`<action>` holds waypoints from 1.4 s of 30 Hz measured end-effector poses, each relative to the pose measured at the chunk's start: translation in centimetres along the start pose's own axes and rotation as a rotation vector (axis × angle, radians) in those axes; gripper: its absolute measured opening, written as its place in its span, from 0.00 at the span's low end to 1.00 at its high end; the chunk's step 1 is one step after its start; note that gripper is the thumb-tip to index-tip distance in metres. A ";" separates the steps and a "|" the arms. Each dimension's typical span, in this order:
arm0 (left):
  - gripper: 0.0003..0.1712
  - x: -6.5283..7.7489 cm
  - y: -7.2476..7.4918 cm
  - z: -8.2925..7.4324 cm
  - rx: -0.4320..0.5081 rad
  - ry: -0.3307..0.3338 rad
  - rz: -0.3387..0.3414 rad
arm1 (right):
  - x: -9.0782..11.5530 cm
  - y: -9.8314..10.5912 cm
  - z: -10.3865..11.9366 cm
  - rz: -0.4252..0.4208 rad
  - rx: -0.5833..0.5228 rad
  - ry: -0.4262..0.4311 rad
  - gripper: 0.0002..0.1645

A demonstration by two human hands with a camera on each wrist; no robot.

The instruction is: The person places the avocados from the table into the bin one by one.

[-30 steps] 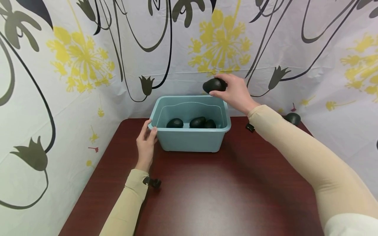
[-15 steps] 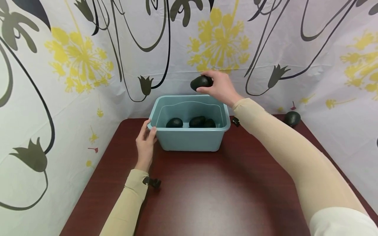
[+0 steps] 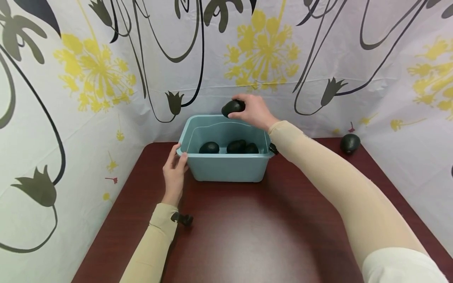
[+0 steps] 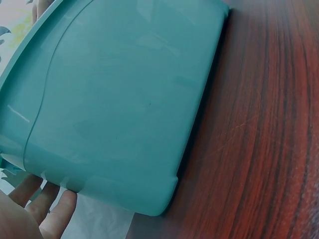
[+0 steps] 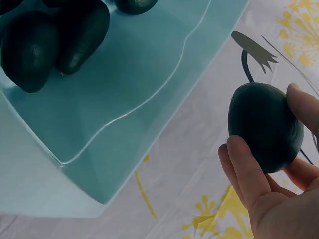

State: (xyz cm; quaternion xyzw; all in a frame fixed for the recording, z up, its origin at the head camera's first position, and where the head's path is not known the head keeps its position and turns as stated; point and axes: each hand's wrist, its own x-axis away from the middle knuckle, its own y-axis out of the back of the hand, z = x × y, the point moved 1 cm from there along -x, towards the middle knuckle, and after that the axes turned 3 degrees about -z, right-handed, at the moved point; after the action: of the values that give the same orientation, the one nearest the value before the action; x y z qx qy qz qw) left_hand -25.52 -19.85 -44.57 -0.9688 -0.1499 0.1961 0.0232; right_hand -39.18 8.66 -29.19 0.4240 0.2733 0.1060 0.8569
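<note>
A light blue plastic bin (image 3: 228, 167) stands at the back of the table with several dark avocados (image 3: 209, 147) on its floor. My left hand (image 3: 174, 173) holds the bin at its front left corner. In the left wrist view its fingers (image 4: 61, 211) lie against the bin's side wall. Above the far part of the bin, my right hand (image 3: 256, 112) grips another avocado (image 3: 232, 108) between thumb and fingers. In the right wrist view that avocado (image 5: 264, 127) shows whole, just outside the bin's edge there.
One more avocado (image 3: 350, 143) lies on the dark reddish wooden table (image 3: 247, 228) near its back right corner. A white patterned cloth (image 3: 219, 67) hangs close behind the bin and along both sides. A black strap with a small camera (image 3: 182, 218) sits on the left wrist.
My right hand has carried its avocado leftward from over the bin's right end, and has just lowered a little. The left hand stays on the bin's corner.
</note>
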 end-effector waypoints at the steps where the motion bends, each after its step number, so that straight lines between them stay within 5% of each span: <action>1: 0.31 0.0 0.0 -0.1 -0.002 0.000 -0.003 | -0.1 -0.1 0.1 0.001 -0.010 0.008 0.39; 42: 0.31 0.0 0.2 0.0 0.019 0.010 0.006 | -1.3 -1.5 1.0 0.114 0.052 0.025 0.37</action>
State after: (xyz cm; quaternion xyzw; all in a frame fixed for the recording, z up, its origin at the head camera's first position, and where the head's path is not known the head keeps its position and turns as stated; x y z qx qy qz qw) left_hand -25.49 -19.99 -44.62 -0.9699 -0.1449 0.1928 0.0324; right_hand -39.73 6.52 -29.34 0.4598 0.2620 0.1525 0.8347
